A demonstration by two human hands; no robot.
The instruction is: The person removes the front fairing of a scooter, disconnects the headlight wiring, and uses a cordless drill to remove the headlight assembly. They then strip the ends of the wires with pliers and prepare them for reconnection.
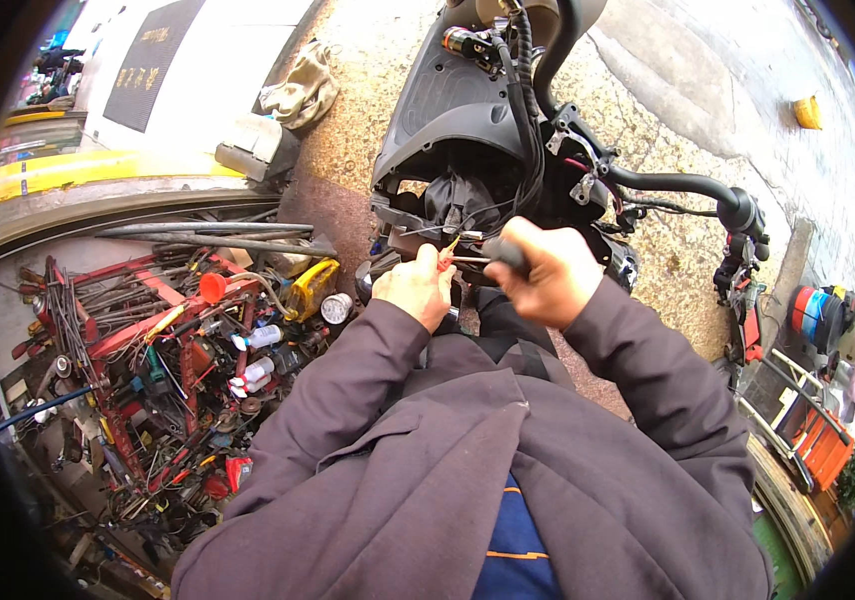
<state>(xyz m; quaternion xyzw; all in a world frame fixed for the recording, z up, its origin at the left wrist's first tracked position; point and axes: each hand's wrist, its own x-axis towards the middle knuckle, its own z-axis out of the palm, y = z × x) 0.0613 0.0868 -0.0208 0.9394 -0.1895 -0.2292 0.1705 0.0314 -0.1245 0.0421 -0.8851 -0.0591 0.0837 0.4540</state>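
In front of me stands a partly stripped scooter (453,115), its black panels, cables and handlebar exposed. My right hand (556,272) is wrapped round the dark handle of a screwdriver (508,257). The thin metal shaft points left, toward my other hand. Between the fingers of my left hand (414,288) is a small red-orange piece (447,256) with a yellowish tip; its exact kind is too small to make out. Both hands are close together at the scooter's near edge, just below an open cavity with dark material inside. The screwdriver's tip is hard to see beside the left fingers.
To the left lies a crowded pile of tools (163,360) around a red metal frame, with bottles and a yellow container (312,289). The scooter's handlebar (683,184) reaches out to the right. Farther right are coloured reels (816,318) and an orange object (820,447).
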